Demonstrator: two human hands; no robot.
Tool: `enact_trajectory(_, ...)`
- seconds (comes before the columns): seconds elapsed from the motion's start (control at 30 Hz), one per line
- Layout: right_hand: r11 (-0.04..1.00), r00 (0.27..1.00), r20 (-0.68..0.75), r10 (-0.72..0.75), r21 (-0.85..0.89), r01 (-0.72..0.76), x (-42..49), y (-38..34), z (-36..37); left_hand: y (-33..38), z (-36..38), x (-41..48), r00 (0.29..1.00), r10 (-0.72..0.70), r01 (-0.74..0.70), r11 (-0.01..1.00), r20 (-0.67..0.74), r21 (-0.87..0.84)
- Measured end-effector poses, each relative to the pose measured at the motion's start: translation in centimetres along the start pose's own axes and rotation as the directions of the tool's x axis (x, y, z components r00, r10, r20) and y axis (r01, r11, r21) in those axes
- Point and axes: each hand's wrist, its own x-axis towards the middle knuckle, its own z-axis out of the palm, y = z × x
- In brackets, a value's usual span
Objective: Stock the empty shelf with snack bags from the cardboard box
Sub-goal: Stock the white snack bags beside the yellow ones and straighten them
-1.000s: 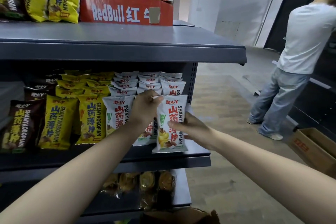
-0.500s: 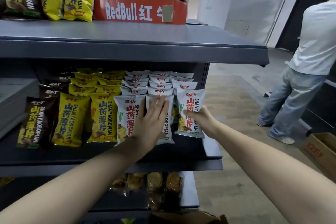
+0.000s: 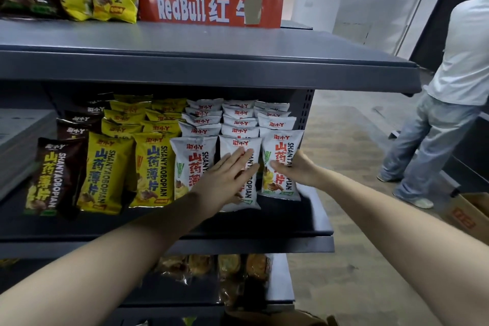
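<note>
Shelf looks nearly stocked. Left hand presses the middle bag, fingers straight; right hand grips the end bag at 3 o'clock.

Grey shelf bears upright rows of brown bags, yellow bags, white bags; upper shelf bears a red carton.

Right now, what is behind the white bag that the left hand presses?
Behind the white bag, more white bags are lined up; only their tops show. The left hand covers part of its front.
</note>
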Motion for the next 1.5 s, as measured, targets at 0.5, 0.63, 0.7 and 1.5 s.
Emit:
enact_trajectory(0.5,0.383,0.753,-0.115,-0.648,-0.903,0.192,-7.2,-4.7,1.4,-0.4,-1.5,0.1,0.969,-0.184,0.163,0.978,0.168,0.129)
enact_trajectory(0.63,0.423,0.885,-0.068,-0.461,-0.894,0.151,-5.5,-4.8,2.2,-0.1,-0.7,1.0,0.963,-0.151,0.133,0.986,0.222,0.096)
enact_trajectory(0.7,0.441,0.92,-0.027,-0.391,-0.883,0.161,-4.6,-4.6,1.9,0.0,-0.9,1.1,0.957,-0.16,0.144,0.986,0.243,0.083)
enact_trajectory(1.5,0.342,0.86,0.138,-0.491,-0.878,0.336,-6.7,-8.8,6.4,-6.9,1.0,-8.0,0.967,-0.254,0.252,0.961,0.009,0.111)
